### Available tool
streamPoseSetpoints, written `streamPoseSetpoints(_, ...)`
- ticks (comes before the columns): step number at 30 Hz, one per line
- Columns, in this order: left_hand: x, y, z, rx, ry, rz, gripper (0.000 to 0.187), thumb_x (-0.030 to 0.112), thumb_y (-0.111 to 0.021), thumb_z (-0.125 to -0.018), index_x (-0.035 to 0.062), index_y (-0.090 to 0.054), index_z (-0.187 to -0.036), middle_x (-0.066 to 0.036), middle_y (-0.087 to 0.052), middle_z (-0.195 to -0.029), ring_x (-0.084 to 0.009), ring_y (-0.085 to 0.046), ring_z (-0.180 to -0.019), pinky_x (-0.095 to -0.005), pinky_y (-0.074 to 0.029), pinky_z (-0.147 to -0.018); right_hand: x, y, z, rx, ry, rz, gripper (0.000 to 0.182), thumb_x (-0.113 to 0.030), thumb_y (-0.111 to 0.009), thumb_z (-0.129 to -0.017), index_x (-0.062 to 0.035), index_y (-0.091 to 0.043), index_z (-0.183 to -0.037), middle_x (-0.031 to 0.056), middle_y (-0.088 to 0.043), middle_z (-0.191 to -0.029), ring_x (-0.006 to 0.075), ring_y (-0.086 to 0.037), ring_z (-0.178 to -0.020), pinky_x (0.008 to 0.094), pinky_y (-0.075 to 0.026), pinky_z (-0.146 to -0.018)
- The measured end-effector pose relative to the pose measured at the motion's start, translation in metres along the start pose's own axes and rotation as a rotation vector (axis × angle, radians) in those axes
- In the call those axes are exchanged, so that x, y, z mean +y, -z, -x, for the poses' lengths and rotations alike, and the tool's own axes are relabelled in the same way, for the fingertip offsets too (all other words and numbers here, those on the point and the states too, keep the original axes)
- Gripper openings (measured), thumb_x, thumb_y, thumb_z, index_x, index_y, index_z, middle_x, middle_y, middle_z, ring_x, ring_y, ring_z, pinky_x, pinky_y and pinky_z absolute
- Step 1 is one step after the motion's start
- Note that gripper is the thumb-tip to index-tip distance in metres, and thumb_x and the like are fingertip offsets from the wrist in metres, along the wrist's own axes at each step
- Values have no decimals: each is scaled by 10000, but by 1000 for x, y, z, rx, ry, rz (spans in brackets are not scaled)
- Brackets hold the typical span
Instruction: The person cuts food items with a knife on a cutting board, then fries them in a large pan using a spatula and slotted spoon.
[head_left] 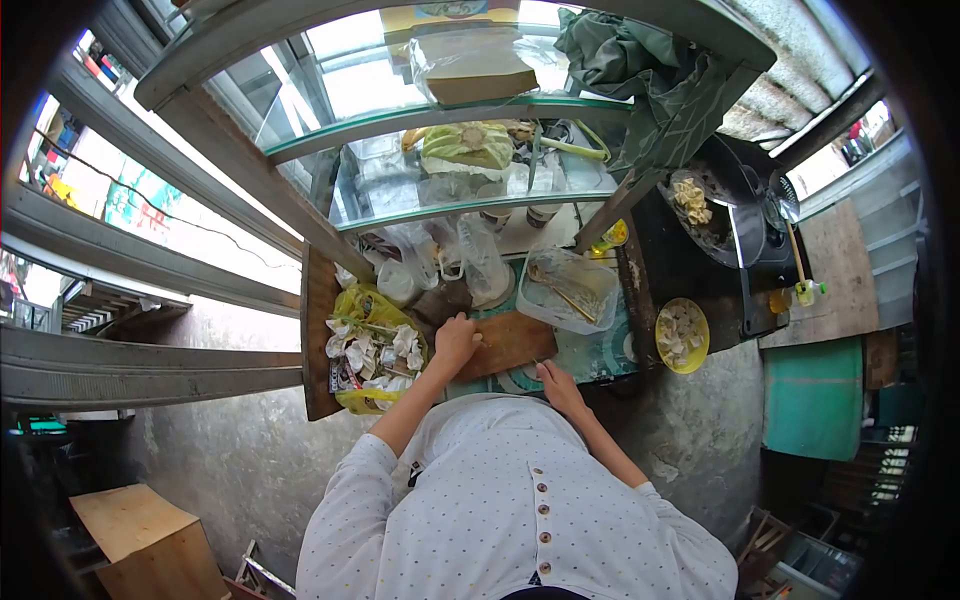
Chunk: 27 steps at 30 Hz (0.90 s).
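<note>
A brown wooden cutting board (512,343) lies aslant on the green-patterned work top. At its left end is my left hand (456,345), fingers curled over the board's edge and thumb toward the wood. Close to the board's lower right corner sits my right hand (562,388), fingers bent in and partly hidden. I cannot make out what, if anything, that hand holds. Beyond the board stands a clear plastic tub (568,288) with a wooden-handled tool (572,304) inside. A yellow plastic bag (372,302) full of crumpled white scraps is left of my left hand.
A yellow bowl of pale pieces (682,338) stands at right, below a dark wok (722,225) with food and a metal turner. Glass shelves (470,215) rise in front, holding a cabbage (468,145). Plastic bags (484,262) crowd behind the board.
</note>
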<state>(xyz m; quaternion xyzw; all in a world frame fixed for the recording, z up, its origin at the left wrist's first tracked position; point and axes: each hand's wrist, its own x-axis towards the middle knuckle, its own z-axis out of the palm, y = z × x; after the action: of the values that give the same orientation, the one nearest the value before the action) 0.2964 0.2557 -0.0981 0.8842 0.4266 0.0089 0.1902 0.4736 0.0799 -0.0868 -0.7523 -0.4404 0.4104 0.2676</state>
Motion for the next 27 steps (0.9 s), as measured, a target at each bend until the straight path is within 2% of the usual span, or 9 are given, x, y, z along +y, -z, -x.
streamPoseSetpoints(1, 3, 15, -6, 135, -36, 51, 186, 211, -637, -723, 43, -603, -795, -112, -550, -833, -289, -569, -792, -393, -494, -650, 0, 1, 0, -10, -14, -10, 362, -351, -362, -919, -15, -498, -917, 243, -567, -892, 441, -514, -878, 467, -395, -716)
streamPoseSetpoints(6, -32, 57, -88, 579, -140, -55, 87, 140, -606, -702, 66, -592, -747, -84, -546, -872, -268, -552, -830, -375, -467, -661, -7, 3, -7, -15, 7, -30, 362, -355, -373, -915, -21, -512, -922, 234, -574, -892, 436, -520, -878, 460, -402, -717)
streamPoseSetpoints(9, -65, 58, -110, 455, -20, -262, 71, 114, -584, -688, 81, -599, -749, -72, -549, -867, -262, -551, -853, -374, -451, -687, -17, 1, -14, -60, 5, -2, 357, -354, -378, -916, -24, -513, -917, 231, -574, -887, 433, -524, -863, 461, -404, -710)
streamPoseSetpoints(12, -72, 58, -109, 351, -37, -324, 66, 106, -573, -689, 89, -601, -746, -63, -553, -868, -250, -553, -861, -390, -449, -683, -26, 1, -19, -83, 31, 13, 355, -355, -383, -916, -26, -515, -910, 226, -576, -880, 426, -533, -844, 460, -406, -703)
streamPoseSetpoints(15, -78, 54, -105, 465, -16, -230, 58, 95, -567, -697, 90, -596, -747, -63, -563, -858, -247, -561, -846, -392, -447, -700, -29, -1, -16, -66, 59, -10, 351, -343, -391, -919, -13, -507, -893, 215, -570, -840, 409, -538, -805, 436, -405, -684)
streamPoseSetpoints(19, -83, 55, -91, 395, -25, -200, 50, 94, -566, -705, 88, -587, -750, -66, -574, -835, -252, -572, -828, -392, -441, -719, -20, -7, -9, -44, 36, -45, 344, -318, -401, -920, 5, -512, -882, 206, -564, -804, 391, -540, -773, 407, -405, -670)
streamPoseSetpoints(21, -83, 57, -85, 432, -29, -141, 47, 96, -557, -714, 87, -585, -750, -69, -583, -819, -257, -577, -819, -397, -428, -746, -14, -8, -7, -65, 30, -39, 349, -332, -397, -917, -4, -515, -908, 227, -566, -841, 411, -532, -820, 435, -402, -692)
streamPoseSetpoints(26, -93, 47, -89, 437, -86, -251, 105, 109, -593, -689, 95, -613, -792, -93, -581, -836, -277, -576, -837, -422, -424, -726, -10, -7, 4, -71, 10, -63, 368, -355, -390, -912, -10, -518, -941, 247, -570, -895, 432, -523, -879, 467, -398, -720)
streamPoseSetpoints(27, -90, 48, -89, 433, -96, -285, 100, 109, -595, -687, 103, -623, -783, -91, -580, -825, -273, -577, -840, -424, -420, -730, -9, -8, 5, -44, 9, -50, 358, -329, -399, -914, 5, -530, -912, 227, -579, -864, 398, -544, -837, 430, -408, -706)
